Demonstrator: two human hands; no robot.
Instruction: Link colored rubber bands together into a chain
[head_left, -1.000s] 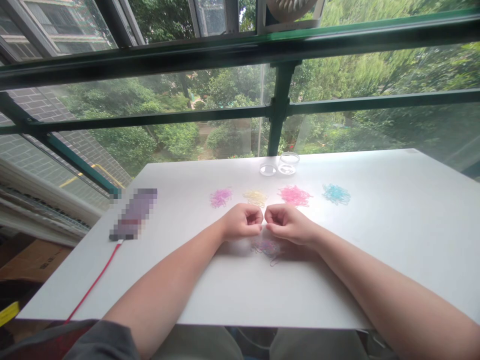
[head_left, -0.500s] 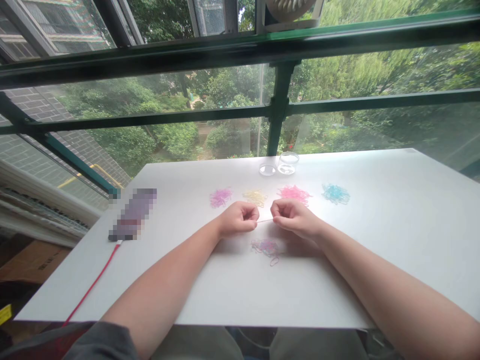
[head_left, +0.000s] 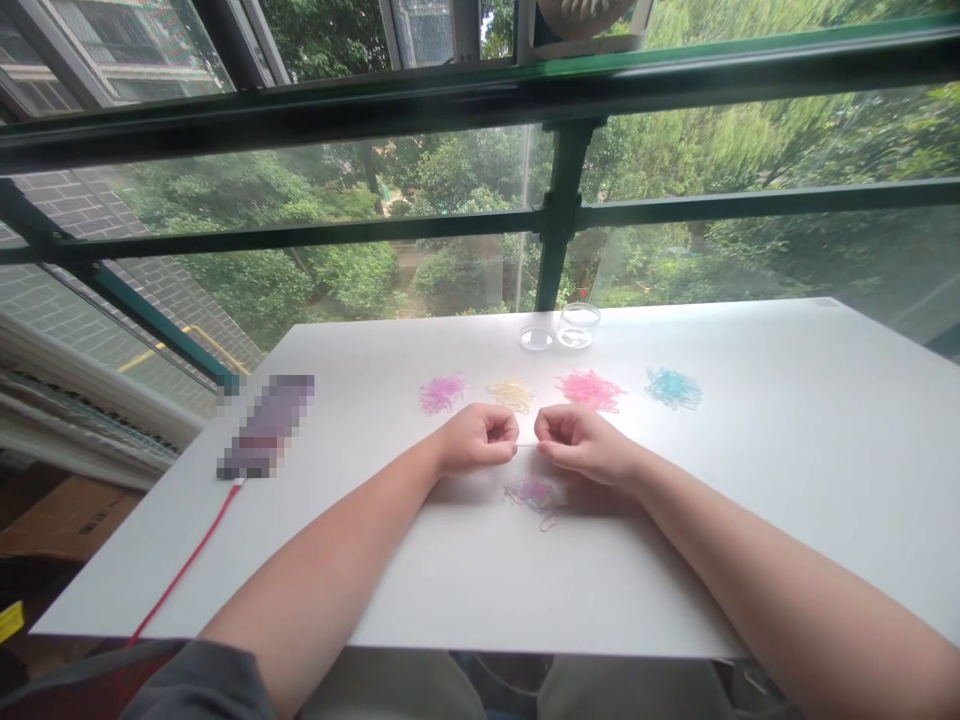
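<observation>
Band (head_left: 526, 445) pinched by left hand (head_left: 484, 439) and right hand (head_left: 577, 440); clear jar (head_left: 578, 328) upright, contents unclear.

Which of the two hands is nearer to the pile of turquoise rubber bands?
The right hand is nearer, in front and to the left of the turquoise pile; the left hand is farther left, near the yellow pile.
</observation>
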